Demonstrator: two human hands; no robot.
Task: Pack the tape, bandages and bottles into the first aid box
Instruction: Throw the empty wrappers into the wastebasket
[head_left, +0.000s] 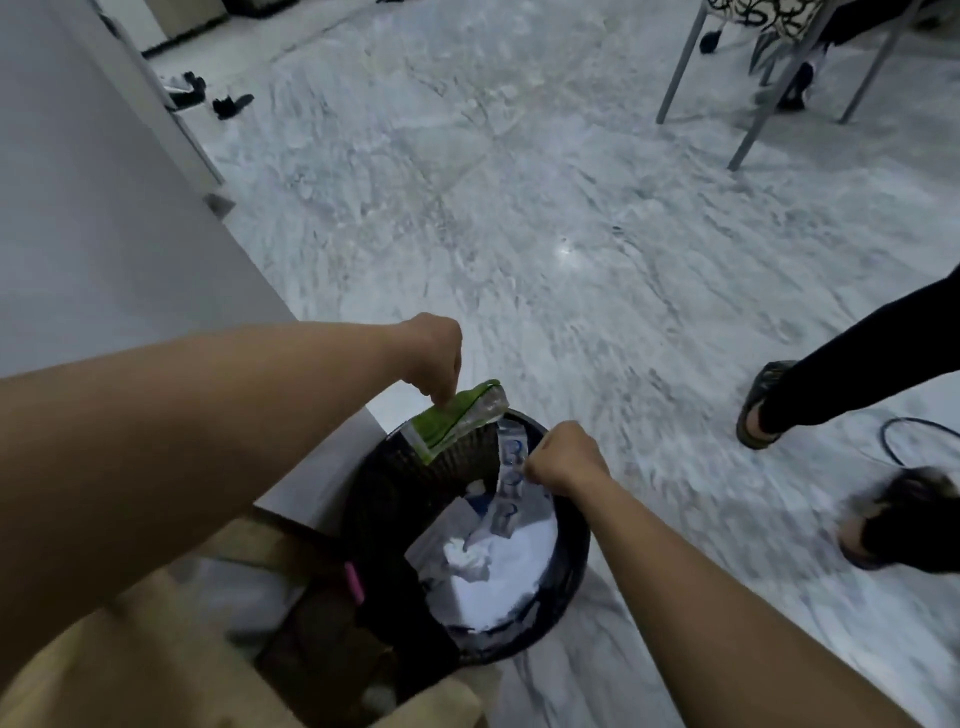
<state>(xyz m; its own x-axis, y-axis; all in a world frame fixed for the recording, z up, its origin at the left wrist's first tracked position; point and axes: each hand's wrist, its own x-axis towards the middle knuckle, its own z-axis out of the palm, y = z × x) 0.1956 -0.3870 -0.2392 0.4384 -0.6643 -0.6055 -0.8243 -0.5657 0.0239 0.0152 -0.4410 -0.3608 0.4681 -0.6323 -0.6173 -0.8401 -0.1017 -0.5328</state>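
Note:
My left hand (434, 358) pinches a green and clear plastic wrapper (457, 418) by its edge, and the wrapper hangs over the far rim of a black round bin (574, 545). My right hand (563, 457) grips a clear plastic wrapper with blue print (511, 483), which dangles down into the bin. Crumpled white paper (493, 561) lies inside the bin. No first aid box, tape, bandages or bottles are in view.
An open cardboard box (171, 639) stands to the left of the bin, against a white wall (78, 208). Another person's leg and sandalled feet (769, 410) are at the right on the marble floor. A black cable loop (914, 441) and metal chair legs (763, 98) lie beyond.

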